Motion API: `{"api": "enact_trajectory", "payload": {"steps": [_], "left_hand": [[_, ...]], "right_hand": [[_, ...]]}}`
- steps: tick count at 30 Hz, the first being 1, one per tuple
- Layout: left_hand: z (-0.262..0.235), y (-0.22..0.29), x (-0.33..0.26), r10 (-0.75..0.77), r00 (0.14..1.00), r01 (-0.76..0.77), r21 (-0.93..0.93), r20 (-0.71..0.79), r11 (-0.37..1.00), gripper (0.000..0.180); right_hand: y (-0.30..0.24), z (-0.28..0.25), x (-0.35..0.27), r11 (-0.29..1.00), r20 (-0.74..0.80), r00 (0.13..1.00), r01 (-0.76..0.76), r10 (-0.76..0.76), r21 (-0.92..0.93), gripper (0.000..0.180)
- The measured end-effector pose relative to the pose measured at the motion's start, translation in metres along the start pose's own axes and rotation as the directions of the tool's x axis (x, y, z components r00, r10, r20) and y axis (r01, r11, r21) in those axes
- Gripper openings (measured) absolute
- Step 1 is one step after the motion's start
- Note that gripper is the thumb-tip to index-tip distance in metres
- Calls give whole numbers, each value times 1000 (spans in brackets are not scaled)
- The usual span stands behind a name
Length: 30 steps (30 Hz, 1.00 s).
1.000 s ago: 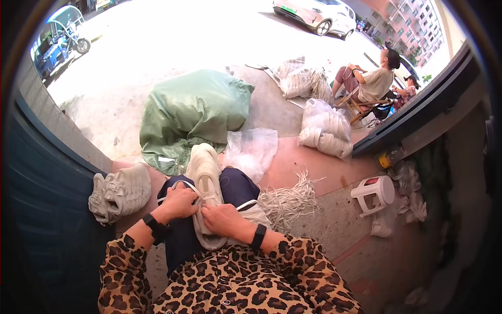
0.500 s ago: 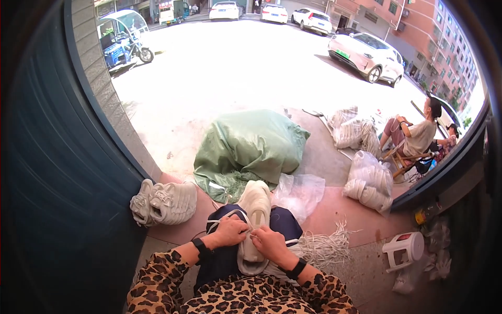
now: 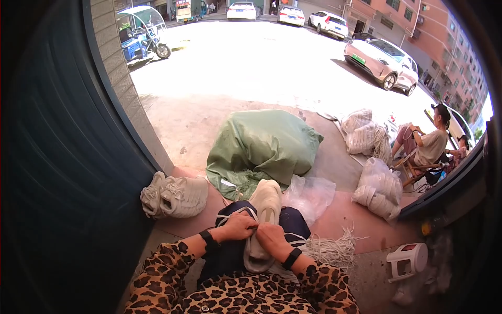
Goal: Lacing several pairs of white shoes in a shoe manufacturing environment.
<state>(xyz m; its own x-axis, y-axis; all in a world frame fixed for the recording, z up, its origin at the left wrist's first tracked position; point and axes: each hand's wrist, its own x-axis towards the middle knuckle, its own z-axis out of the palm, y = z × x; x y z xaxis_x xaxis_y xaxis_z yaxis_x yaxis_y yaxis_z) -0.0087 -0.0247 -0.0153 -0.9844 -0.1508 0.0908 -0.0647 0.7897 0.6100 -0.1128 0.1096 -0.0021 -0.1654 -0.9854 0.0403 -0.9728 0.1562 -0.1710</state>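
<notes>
A cream-white shoe (image 3: 267, 196) lies across my dark-trousered lap with its toe pointing away from me. At the shoe's lace opening, my left hand (image 3: 238, 226) is closed, its fingertips pinching a white shoelace (image 3: 226, 216). Close beside it, my right hand (image 3: 272, 238) is curled shut over the shoe's right side, its knuckles up. It seems to grip the lace too, though its fingertips are mostly hidden. Loose lace ends stick out on both sides of the shoe. A heap of white laces (image 3: 334, 248) lies by my right leg.
Nested white shoes (image 3: 183, 198) stand at left by a dark door (image 3: 68, 157). Ahead sits a big green sack (image 3: 266, 141) and a clear plastic bag (image 3: 311, 199). At right are bagged shoes (image 3: 380, 188), a white stool (image 3: 408, 260) and a seated person (image 3: 431, 138).
My hands have come closer together over the shoe, and my right fingers are more curled. The whole view has swung slightly, shifting the scene toward the right.
</notes>
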Motion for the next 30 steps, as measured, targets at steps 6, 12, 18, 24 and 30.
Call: {"api": "enact_trajectory", "payload": {"steps": [6,12,18,24,30], "left_hand": [[5,19,-12,-12,986,2,-62,-165,998,18],[16,45,-35,2,887,121,235,-462,964,16],[15,37,2,-62,973,84,90,-220,992,14],[27,18,27,-112,992,109,-43,-66,993,12],[19,50,15,-381,923,299,-536,-46,789,11]], "right_hand": [[5,5,-3,988,-22,995,-97,100,119,18],[7,-7,-25,925,52,962,-271,267,266,23],[9,-17,-45,844,-121,909,-311,398,436,23],[27,-10,-61,486,-84,830,-237,552,841,28],[32,-2,-55,172,101,850,-219,517,961,22]]}}
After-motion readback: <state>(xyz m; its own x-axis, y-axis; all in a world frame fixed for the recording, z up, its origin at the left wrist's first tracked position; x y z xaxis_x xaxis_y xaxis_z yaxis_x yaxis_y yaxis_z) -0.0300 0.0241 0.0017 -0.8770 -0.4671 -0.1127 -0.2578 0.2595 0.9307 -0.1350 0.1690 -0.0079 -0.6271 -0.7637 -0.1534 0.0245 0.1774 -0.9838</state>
